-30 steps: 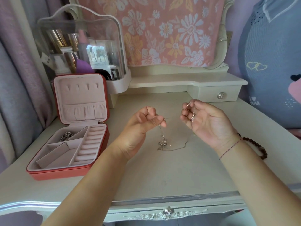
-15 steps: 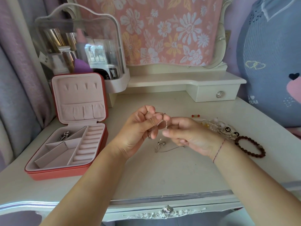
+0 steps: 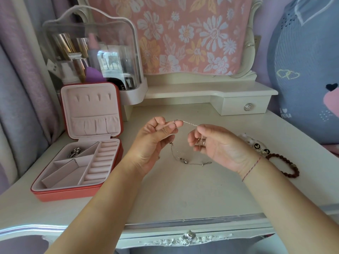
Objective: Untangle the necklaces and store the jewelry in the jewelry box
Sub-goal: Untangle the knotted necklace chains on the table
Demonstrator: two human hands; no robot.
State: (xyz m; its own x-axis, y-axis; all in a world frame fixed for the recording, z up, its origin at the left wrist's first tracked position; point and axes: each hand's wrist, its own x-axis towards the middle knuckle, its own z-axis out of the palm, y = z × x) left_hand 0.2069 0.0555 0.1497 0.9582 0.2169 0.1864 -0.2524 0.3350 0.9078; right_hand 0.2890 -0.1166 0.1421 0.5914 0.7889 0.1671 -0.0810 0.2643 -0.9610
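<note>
My left hand (image 3: pixel 156 143) is raised over the dressing table (image 3: pixel 183 189), palm turned toward me. Its thumb and forefinger are pressed together on a thin silver necklace chain (image 3: pixel 189 123), and the other fingers are curled in behind them. My right hand (image 3: pixel 216 145) is just beside it at the same height and pinches the same chain a little further along, so a short length runs nearly taut between my two sets of fingertips. The rest of the chain drops from my left hand to the tabletop, where it lies in a loose tangle with a small silver pendant (image 3: pixel 185 160) between my wrists. A silver ring (image 3: pixel 200 142) shows among the curled fingers of my right hand; I cannot tell whether I wear it or hold it.

The jewelry box (image 3: pixel 69 196), red outside and pale pink inside, stands open to my left with its lid upright. One silver piece (image 3: pixel 75 153) lies in its back left compartment. To my right on the table, near my wrist, lie a brown bead bracelet (image 3: pixel 286 165) and a heap of pale beaded jewelry (image 3: pixel 256 145) with black-and-white charms. A clear cosmetics case (image 3: pixel 91 55) stands behind the box.
</note>
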